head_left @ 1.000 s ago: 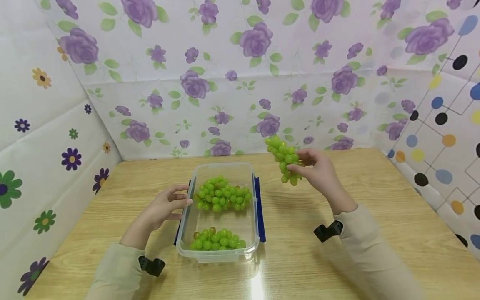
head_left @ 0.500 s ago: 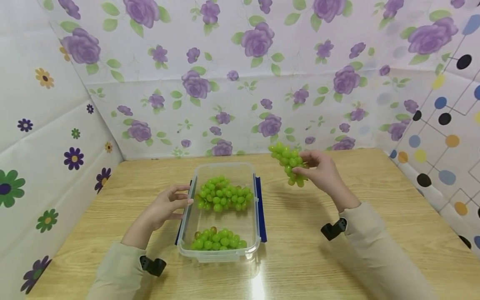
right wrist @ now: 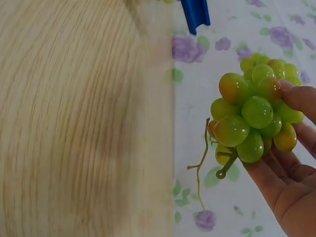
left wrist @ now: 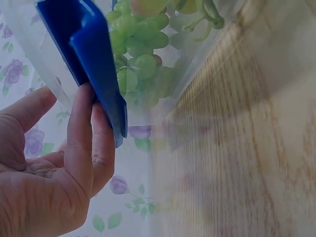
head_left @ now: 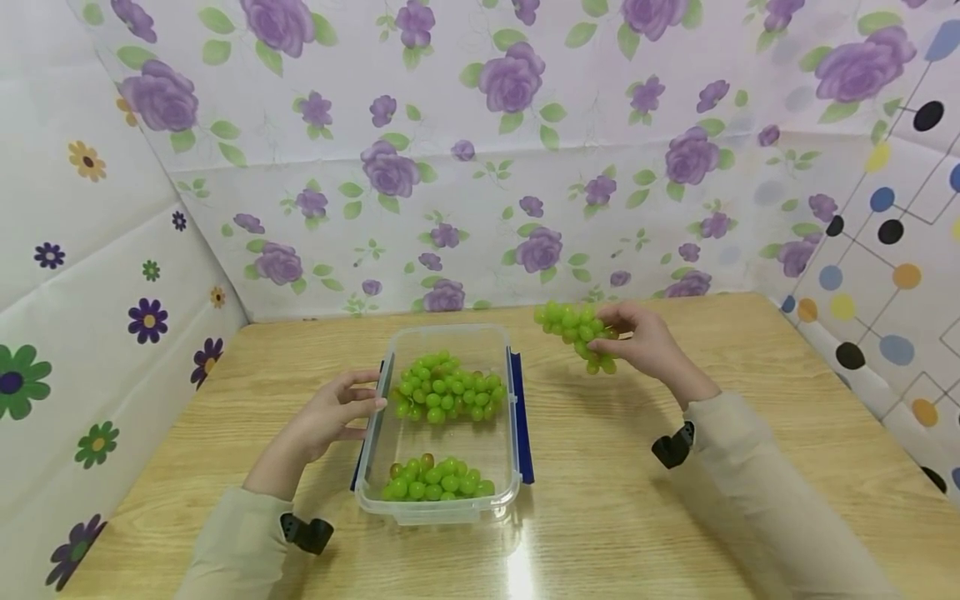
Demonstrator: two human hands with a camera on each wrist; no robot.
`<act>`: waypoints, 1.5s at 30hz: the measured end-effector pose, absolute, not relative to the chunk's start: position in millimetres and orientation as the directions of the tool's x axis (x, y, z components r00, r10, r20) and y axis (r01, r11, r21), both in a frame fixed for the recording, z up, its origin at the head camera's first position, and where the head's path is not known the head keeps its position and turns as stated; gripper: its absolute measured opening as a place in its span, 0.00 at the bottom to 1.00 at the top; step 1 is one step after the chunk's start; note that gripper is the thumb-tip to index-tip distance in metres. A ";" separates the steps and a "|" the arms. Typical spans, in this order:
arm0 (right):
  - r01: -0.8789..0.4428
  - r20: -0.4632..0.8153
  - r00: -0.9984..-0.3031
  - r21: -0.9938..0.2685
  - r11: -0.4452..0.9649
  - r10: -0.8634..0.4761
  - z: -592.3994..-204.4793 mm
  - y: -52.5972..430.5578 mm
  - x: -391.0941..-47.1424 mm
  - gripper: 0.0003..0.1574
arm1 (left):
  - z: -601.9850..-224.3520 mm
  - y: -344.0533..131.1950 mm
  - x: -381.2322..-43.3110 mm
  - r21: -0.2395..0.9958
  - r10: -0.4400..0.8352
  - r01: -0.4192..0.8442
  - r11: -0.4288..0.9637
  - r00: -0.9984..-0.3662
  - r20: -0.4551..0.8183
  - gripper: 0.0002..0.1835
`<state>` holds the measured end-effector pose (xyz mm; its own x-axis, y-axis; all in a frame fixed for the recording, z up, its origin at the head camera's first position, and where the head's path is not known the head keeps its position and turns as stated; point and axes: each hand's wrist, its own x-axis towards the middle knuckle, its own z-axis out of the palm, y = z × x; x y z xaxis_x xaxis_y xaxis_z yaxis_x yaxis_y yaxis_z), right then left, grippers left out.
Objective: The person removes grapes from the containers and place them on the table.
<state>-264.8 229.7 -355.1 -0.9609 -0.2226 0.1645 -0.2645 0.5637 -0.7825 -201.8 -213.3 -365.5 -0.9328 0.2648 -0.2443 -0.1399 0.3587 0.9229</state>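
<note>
The right hand (head_left: 639, 340), slightly farther right than a second ago, pinches a grape bunch (head_left: 573, 327), now tipped lower, over the bench (head_left: 592, 500). The left hand (head_left: 322, 414), fingers loosely spread, touches the clear container's (head_left: 457, 437) blue latch (left wrist: 96, 54), how firmly is hard to tell. Other grapes (head_left: 435, 482) lie inside.

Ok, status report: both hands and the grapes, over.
Right hand holding a green grape bunch above the table, right of the container. Left hand touching the container's left side. More grapes inside; nothing seen blocking the open top.
</note>
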 end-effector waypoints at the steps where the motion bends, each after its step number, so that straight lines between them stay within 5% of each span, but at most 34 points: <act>1: -0.272 0.166 -0.958 -0.778 0.566 -0.234 -356.4 230.9 -266.5 0.23 | -365.4 -213.5 -201.7 0.923 0.264 -0.141 0.358 -0.933 -0.245 0.36; 45: -0.356 0.133 -0.899 -0.778 0.518 -0.418 -401.5 238.8 -304.8 0.23 | -371.7 -214.7 -202.1 0.931 0.230 -0.168 0.325 -0.940 -0.250 0.33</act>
<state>-304.8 238.8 -401.5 -0.8985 -0.4184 0.1325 -0.3559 0.5179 -0.7779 -202.1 -214.7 -371.7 -0.9405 0.2298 -0.2504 -0.1682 0.3254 0.9305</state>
